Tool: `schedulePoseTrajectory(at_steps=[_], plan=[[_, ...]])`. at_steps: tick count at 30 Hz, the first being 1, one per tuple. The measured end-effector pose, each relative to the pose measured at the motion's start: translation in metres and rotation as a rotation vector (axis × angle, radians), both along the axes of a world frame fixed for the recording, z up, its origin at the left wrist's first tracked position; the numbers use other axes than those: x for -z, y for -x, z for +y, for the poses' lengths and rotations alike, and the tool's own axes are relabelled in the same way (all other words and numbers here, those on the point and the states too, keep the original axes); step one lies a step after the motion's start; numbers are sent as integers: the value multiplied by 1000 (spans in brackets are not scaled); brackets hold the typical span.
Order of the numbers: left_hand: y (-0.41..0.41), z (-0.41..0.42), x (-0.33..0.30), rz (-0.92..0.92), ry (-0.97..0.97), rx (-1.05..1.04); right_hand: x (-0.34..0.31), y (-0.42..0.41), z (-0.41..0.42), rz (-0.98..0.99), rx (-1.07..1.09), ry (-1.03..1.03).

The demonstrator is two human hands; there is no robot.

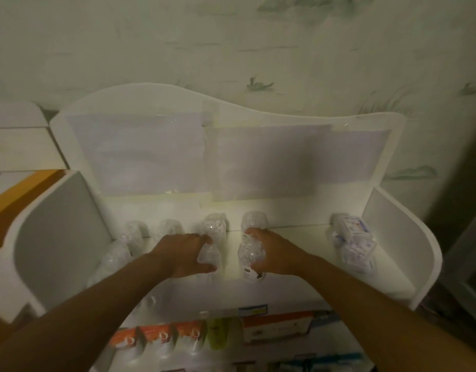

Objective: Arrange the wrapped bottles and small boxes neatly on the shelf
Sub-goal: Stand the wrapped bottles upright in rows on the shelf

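Now: both hands on the top shelf (298, 267), one wrapped bottle each, mid-frame.
Left hand (187, 255): fingers curled over the top of a front wrapped bottle (210, 257), thumb low on its near side; grip from above prob. lets it slide or turn the bottle w/o tipping it.
Right hand (274, 253): wrapped round the right side of another front bottle (249, 257), fingertips at its far end, cap end toward the viewer; looks like it's being squared up w/ its neighbour.
Gap: the two held bottles sit near each other, a bare strip of shelf between; not touching.
Back row: more wrapped bottles (214, 224) stand along the rear, from left-centre to centre; held pair sits just in front, so a 2nd row seems to be forming.
Far left: further wrapped bottles (112, 260) near the left side panel, blurred, can't tell the count.
Small boxes (355, 240): wrapped, stacked at right of frame beside the right side panel, well apart from the bottles; kinds kept separate, I'd guess.
Below: lower shelf w/ orange and green packs (177, 336), bottom of frame.
Progress: partly done, judging by the loose front row.
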State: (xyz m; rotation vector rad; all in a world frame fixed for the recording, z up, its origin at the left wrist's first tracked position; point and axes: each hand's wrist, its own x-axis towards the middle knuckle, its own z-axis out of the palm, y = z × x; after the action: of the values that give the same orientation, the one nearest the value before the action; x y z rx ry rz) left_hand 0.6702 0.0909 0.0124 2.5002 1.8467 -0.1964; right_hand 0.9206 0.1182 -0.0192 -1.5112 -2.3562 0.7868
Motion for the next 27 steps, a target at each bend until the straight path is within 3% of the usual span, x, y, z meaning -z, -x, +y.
schedulePoseTrajectory(at_steps=[27], plan=[[-12, -18, 41, -148, -132, -12, 12, 4, -13, -60, 35, -38]])
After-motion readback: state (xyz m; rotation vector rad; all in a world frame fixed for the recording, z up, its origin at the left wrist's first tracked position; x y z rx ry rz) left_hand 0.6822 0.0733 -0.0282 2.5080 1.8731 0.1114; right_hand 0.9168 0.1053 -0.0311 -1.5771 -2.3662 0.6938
